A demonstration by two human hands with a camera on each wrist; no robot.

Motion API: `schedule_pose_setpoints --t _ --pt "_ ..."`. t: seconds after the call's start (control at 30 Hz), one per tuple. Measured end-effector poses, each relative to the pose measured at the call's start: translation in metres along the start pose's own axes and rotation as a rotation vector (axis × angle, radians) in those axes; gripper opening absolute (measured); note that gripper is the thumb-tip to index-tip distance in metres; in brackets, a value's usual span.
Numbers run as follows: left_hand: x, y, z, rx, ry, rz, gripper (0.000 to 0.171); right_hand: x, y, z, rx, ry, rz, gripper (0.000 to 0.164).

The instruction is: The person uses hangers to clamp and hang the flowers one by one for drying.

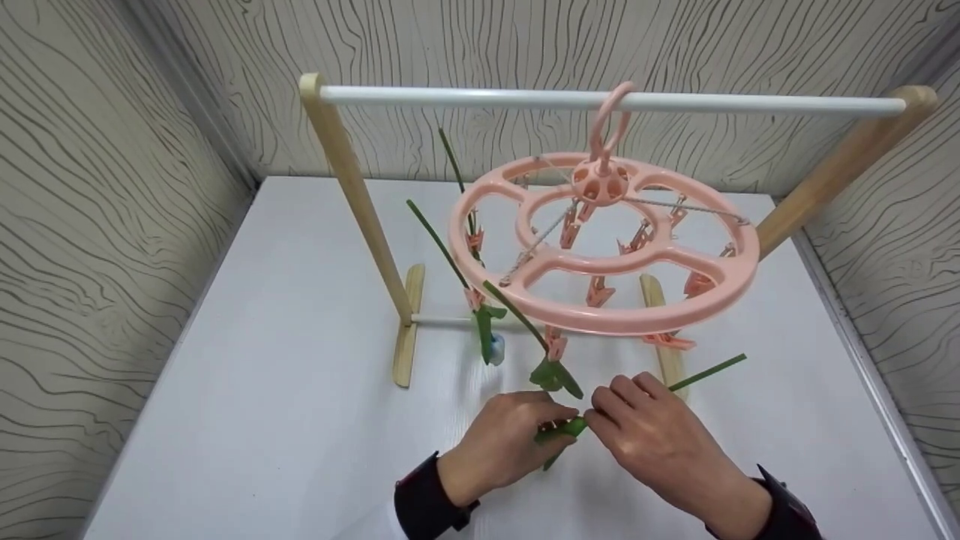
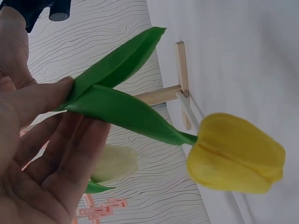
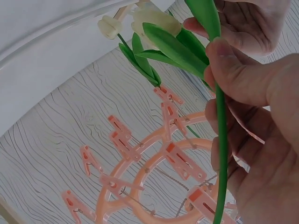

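Note:
Both hands hold one artificial yellow tulip (image 2: pixel 236 154) in front of the pink clip hanger (image 1: pixel 600 321). My left hand (image 1: pixel 504 444) pinches its green leaves (image 2: pixel 121 112) near their base between thumb and fingers. The right hand (image 1: pixel 656 435) grips the green stem (image 3: pixel 221 158) just beside the left fingertips, and the stem's end points up to the right in the head view. The bloom hangs below the left hand and is hidden in the head view. Close above the hands, a pink clip (image 1: pixel 555 345) holds another tulip upside down by its stem, with its leaves (image 1: pixel 556 376) spread.
The round hanger hooks over a white rail (image 1: pixel 465 97) on wooden posts (image 1: pixel 360 202). Further left, two more tulip stems (image 1: pixel 437 241) stand in clips. A white tulip (image 3: pixel 109 27) hangs there. Several other clips (image 1: pixel 598 292) dangle under the ring, above the white table (image 1: pixel 300 420).

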State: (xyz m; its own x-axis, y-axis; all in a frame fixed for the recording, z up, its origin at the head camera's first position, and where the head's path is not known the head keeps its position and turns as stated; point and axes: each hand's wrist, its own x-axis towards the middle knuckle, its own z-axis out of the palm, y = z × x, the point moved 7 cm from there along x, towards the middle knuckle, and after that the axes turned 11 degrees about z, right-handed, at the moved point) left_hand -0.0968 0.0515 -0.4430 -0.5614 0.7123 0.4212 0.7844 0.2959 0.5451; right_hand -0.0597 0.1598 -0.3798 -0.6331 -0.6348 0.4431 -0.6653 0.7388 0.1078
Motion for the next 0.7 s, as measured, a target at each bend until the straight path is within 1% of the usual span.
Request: schedule_pose_setpoints --t 0.17,0.27,0.4,0.53,0.63,0.7 --pt "0.001 -0.002 0.001 -0.024 0.017 0.005 0.009 -0.001 -0.003 0.002 -0.058 -0.049 -0.009 0.058" --pt "0.001 -0.004 0.000 -0.033 0.030 -0.008 0.007 0.000 -0.004 -0.001 -0.056 0.007 -0.011 0.055" --pt "0.001 -0.008 0.001 -0.060 0.027 -0.051 0.009 0.000 -0.007 -0.010 -0.038 0.107 -0.001 0.048" --pt "-0.001 -0.011 0.000 -0.096 0.038 -0.077 0.010 -0.003 -0.011 -0.023 -0.024 0.152 0.013 0.045" --pt "-0.003 -0.012 -0.004 -0.121 0.075 -0.078 0.010 -0.007 -0.012 -0.031 0.017 0.170 0.019 0.044" --pt "-0.005 -0.012 -0.007 -0.134 0.106 -0.071 0.011 -0.010 -0.009 -0.034 0.058 0.162 0.039 0.045"
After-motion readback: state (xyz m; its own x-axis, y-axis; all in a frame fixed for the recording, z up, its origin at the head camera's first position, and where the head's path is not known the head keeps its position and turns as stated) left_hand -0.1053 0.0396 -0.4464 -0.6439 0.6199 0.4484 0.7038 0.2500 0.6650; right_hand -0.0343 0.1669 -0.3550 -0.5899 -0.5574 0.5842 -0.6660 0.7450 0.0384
